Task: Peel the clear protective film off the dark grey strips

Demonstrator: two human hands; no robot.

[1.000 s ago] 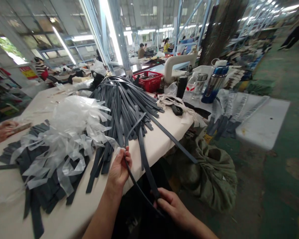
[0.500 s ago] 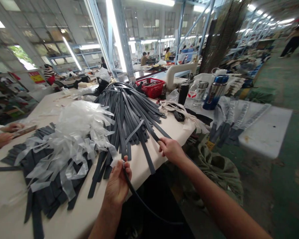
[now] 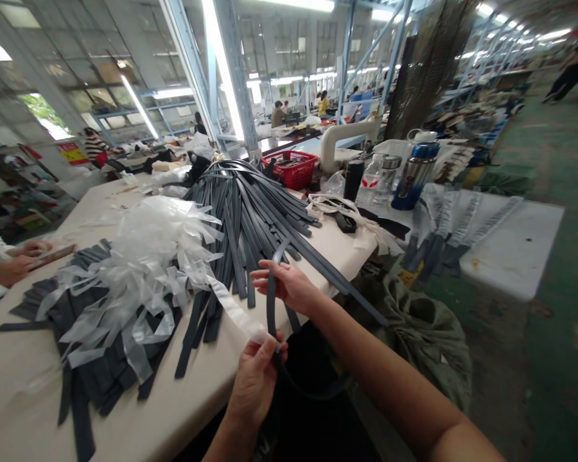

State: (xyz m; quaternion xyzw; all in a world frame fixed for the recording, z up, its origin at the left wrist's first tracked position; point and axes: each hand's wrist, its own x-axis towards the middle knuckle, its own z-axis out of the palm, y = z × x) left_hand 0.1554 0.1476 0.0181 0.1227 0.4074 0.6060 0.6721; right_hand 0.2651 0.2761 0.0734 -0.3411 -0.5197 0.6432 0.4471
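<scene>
- Your left hand (image 3: 257,378) is closed, thumb and fingers pinching a clear plastic sleeve (image 3: 231,308) against a dark strip (image 3: 271,311), probably to keep the two lined up.
- Your right hand (image 3: 291,285), above and beyond it, is partly open, fingers spread, with the strip's upper stretch running against them, likely steadying it; how firm that contact is, you cannot tell.
- The sleeve pile (image 3: 154,237) and fanned dark strips (image 3: 231,212) lie on the table (image 3: 164,423) beyond your hands, seemingly placed for easy reach.
</scene>
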